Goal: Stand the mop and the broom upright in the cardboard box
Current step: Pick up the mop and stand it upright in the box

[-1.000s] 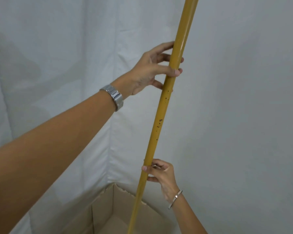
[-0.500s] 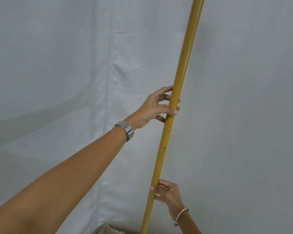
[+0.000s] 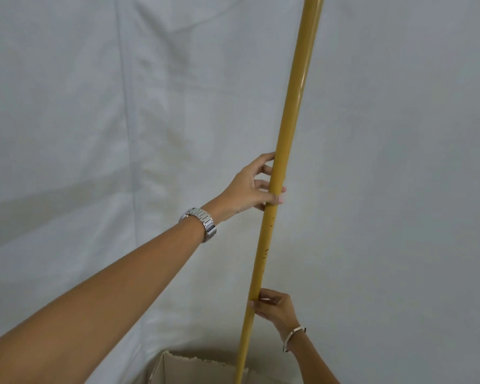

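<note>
A long yellow pole (image 3: pixel 291 112), the handle of the mop or the broom, stands almost upright and leans slightly right at the top. Its head is hidden below the frame. My left hand (image 3: pixel 254 187) grips the pole at mid-height, fingers wrapped round it. My right hand (image 3: pixel 275 304) pinches the pole lower down from the right side. The pole's lower end goes down inside the cardboard box (image 3: pixel 178 368), whose torn top rim shows at the bottom edge. No second handle is in view.
A white cloth backdrop (image 3: pixel 94 134) hangs right behind the box and forms a corner fold at the left. A metal watch sits on my left wrist (image 3: pixel 201 221), a thin bangle on my right wrist (image 3: pixel 293 335).
The view tilted up and then back down a little, so the box rim shows again at the bottom. Both hands keep their hold on the pole at the same places.
</note>
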Tool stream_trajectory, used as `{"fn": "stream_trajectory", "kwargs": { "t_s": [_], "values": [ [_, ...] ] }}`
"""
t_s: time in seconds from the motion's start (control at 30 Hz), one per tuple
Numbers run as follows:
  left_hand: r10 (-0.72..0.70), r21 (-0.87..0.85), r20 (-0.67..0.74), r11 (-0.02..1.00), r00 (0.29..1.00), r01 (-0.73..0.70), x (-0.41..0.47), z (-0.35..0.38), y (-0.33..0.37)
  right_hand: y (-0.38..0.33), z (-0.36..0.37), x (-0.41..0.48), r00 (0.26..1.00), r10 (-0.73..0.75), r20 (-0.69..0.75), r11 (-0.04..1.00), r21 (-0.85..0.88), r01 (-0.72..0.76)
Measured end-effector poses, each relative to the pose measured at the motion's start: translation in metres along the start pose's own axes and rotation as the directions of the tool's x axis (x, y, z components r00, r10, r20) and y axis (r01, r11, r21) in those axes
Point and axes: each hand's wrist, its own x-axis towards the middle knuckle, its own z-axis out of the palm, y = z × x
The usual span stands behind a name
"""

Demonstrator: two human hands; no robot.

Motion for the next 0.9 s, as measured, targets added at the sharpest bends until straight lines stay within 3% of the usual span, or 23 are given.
{"fn": "stream_trajectory", "kwargs": {
  "t_s": [0.23, 0.9],
  "values": [
    [0.052, 0.056, -0.198, 0.998, 0.979, -0.042, 0.02, -0.019, -0.029, -0.001, 0.02, 0.044, 0.991, -0.131, -0.023, 0.991, -0.013, 0.131],
    [0.023, 0.04, -0.23, 0.999, 0.973, -0.014, 0.029, -0.047, -0.053, 0.009, 0.04, 0.077, 0.985, -0.169, -0.033, 0.985, 0.024, 0.169]
  ]
}}
